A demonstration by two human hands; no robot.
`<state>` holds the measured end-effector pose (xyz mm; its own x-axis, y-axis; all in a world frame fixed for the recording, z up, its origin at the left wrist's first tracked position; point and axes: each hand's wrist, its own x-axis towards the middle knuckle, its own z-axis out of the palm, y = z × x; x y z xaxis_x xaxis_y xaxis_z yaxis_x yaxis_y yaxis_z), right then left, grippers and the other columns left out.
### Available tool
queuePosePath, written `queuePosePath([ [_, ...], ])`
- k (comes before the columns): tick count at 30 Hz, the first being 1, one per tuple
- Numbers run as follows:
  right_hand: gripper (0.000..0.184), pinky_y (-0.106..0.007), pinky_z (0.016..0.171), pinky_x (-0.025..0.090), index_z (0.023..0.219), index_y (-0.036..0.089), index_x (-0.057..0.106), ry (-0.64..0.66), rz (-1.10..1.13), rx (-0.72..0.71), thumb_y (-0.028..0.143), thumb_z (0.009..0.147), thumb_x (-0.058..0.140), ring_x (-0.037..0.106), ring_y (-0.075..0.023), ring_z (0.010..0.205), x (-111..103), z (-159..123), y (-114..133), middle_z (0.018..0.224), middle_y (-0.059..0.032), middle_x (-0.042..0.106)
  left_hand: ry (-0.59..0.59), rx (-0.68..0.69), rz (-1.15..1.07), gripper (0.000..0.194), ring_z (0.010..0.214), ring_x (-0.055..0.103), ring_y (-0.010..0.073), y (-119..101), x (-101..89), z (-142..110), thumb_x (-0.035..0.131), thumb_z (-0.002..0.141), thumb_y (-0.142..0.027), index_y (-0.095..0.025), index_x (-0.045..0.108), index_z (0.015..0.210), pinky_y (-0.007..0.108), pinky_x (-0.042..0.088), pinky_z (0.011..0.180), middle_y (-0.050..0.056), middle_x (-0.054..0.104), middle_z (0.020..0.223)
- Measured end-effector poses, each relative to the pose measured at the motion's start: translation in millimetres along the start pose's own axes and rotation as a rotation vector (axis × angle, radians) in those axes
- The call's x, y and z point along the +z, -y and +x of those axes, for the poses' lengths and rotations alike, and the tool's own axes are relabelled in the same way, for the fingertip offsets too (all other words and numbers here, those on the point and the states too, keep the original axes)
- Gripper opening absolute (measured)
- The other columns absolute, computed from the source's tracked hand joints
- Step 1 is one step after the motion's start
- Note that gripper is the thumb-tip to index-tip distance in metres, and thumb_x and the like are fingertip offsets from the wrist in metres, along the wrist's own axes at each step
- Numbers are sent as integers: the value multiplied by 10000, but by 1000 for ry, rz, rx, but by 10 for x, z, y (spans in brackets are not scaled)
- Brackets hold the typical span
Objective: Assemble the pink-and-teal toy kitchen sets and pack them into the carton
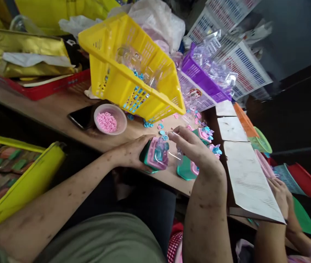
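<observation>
**Small pink and green plastic toy (156, 155) held by the left hand (133, 151)**

Far to the left of the left hand's grip, a big yellow crate (47, 164) can be seen. Nearer, up and to the left of the grip, a flat black phone (80, 117) is seen beside a round whitish plastic bowl (121, 122), which is filled with little pink bits (106, 122). Above the grip, a yellow plastic basket (111, 78) is tipped on the table (95, 140).

The left hand is curled around the toy, so its grip is filled. The toy looks light and hard, and a bit slippery on its smooth sides. It is best held by its chunky green bottom, as the small top parts look easy to knock or snap.

The toy is tilted, with its top turned toward the right hand (192, 144). A pink rim is seen around the top, and pale blue, see-through shapes (160, 150) are set inside it.

The right hand's fingers are pinched almost shut, just beside the toy. A thin clear plastic piece (175, 156) seems to be held at their tips, but its edges are hard to see.

Under the right hand, a second green and pink toy (186, 168) is partly hidden. Far to the right, past some white boards (250, 171), another person's hands (280, 190) can be seen.
</observation>
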<state>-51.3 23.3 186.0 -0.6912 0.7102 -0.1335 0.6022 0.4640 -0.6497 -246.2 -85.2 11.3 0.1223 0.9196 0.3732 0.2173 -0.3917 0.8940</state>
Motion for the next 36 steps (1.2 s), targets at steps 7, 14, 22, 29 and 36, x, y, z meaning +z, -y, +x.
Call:
queuePosePath([
  [7, 535, -536, 1061, 613, 1318, 268, 721, -222, -4, -131, 721, 1037, 682, 728, -324, 1239, 447, -7, -192, 1313, -117, 782, -30, 57, -2, 1197, 1613, 519, 421, 44, 39, -24, 1041, 735, -579, -245, 399, 1688, 629, 414, 1359, 203, 516, 1727],
  [14, 674, -618, 1225, 558, 1484, 264, 685, -225, -177, -318, 753, 1021, 724, 661, -387, 1450, 583, -234, -174, 1505, -157, 715, -39, -2, 28, 1214, 1559, 560, 442, 50, 49, -5, 1041, 688, -590, -206, 421, 1659, 625, 457, 1324, 221, 543, 1690],
  [22, 450, -579, 1125, 616, 1463, 261, 686, -317, -410, -436, 487, 1074, 673, 765, -340, 1209, 487, -267, -28, 1300, -127, 783, -27, 26, 12, 1163, 1529, 587, 421, 9, 40, 6, 1054, 696, -544, -216, 461, 1642, 577, 480, 1305, 188, 584, 1657],
  [29, 263, -566, 1038, 633, 1301, 240, 666, -299, -473, -498, 348, 1082, 569, 762, -354, 1192, 495, -234, -3, 1255, -141, 783, -66, 53, -6, 1175, 1520, 601, 421, 55, 82, 13, 1082, 645, -478, -259, 486, 1634, 571, 486, 1308, 158, 618, 1640],
  [36, 303, -595, 1115, 636, 1305, 240, 695, -299, -489, -506, 319, 1022, 617, 767, -376, 1257, 500, -242, 45, 1319, -148, 789, -58, 54, -25, 1183, 1528, 602, 418, 89, 94, 6, 1074, 673, -504, -268, 462, 1657, 570, 486, 1302, 157, 621, 1640],
])
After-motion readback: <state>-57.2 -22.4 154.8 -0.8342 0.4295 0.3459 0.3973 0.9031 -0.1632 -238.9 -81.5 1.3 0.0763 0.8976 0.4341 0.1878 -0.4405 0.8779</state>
